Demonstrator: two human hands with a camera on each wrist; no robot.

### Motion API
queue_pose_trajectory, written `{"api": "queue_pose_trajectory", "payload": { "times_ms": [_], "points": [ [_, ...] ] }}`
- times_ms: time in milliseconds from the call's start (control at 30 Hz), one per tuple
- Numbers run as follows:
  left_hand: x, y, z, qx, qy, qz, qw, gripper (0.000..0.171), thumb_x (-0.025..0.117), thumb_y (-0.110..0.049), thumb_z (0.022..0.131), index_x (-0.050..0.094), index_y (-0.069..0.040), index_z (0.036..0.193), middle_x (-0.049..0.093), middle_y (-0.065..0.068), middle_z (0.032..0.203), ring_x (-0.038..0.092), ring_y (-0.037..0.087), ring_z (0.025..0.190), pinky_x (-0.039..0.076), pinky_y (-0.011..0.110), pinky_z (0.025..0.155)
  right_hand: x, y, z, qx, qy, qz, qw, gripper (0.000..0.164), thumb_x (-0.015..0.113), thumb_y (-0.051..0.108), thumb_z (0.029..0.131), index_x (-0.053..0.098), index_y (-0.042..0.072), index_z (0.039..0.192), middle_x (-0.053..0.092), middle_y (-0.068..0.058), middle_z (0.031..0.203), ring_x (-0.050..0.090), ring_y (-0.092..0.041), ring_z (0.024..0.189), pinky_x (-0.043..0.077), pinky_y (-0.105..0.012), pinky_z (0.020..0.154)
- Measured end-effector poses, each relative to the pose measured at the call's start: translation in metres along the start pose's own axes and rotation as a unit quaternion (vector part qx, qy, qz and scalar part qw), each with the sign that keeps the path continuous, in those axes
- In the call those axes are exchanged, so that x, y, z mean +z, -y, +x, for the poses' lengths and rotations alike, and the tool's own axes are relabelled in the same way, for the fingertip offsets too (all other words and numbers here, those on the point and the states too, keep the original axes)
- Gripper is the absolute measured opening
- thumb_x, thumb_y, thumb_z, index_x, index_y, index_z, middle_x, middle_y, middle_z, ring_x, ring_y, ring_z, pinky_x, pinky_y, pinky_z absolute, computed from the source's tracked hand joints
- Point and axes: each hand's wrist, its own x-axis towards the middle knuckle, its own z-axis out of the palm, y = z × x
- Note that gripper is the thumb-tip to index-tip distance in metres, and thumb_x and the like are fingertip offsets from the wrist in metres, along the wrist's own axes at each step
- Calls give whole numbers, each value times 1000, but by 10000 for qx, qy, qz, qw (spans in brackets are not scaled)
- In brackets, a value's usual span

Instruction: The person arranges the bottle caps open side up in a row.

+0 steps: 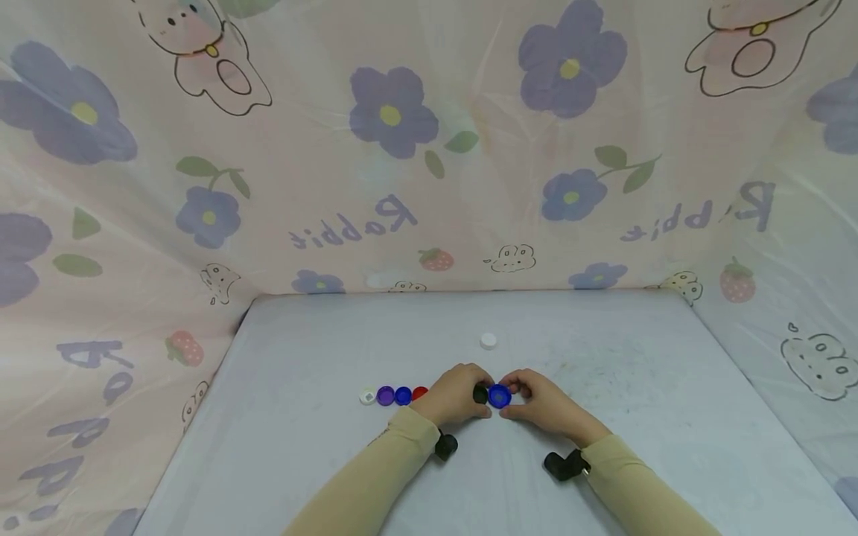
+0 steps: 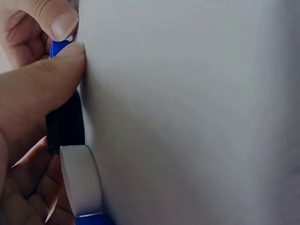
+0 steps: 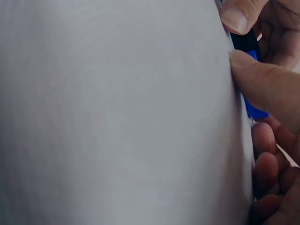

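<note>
Side by side on the table, a black bottle cap [image 1: 480, 394] and a blue bottle cap [image 1: 499, 396] sit between my two hands. My left hand [image 1: 450, 396] pinches the black cap between thumb and fingers. The blue cap is held by my right hand [image 1: 546, 404], its thumb on the near side and fingers on the far side. In the left wrist view a white cap [image 2: 82, 180] stands right beside the black one, with part of another blue cap [image 2: 96, 220] below. The right wrist view shows my right thumb [image 3: 267, 84] across the blue cap's side.
Leftward the line continues with a red cap [image 1: 419, 392], a blue cap, a purple cap [image 1: 385, 395] and a white cap [image 1: 368, 397]; my left hand hides part of it. A lone white cap [image 1: 488, 341] lies farther back. Patterned curtain [image 1: 469, 223] surrounds the white table [image 1: 302, 335].
</note>
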Motion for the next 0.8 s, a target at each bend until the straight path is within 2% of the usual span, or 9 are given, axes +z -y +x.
{"api": "queue_pose_trajectory", "payload": {
  "times_ms": [467,633,800],
  "points": [
    [-1,2,1,50,-51,-109,9999,45,84,-27,77,67,-15,117,63,-6,115,53,12,112,41,31,98,-1,0,1,82,-39,61,9999,45,85,26,75,64,16,113,58,2,98,47,-20,89,39,-31,78],
    [-2,2,-1,72,-48,-134,9999,46,84,-28,77,67,-15,118,62,-6,114,53,11,110,41,29,97,-3,3,1,234,76,86,9997,47,85,30,75,63,17,114,56,1,98,46,-21,88,39,-31,75],
    [-9,3,-1,-128,143,-564,9982,54,81,-35,79,62,-15,126,62,-7,116,55,9,107,44,29,94,-10,6,2,319,267,38,9991,50,82,36,77,62,16,118,58,0,99,49,-20,86,41,-31,71]
  ]
}}
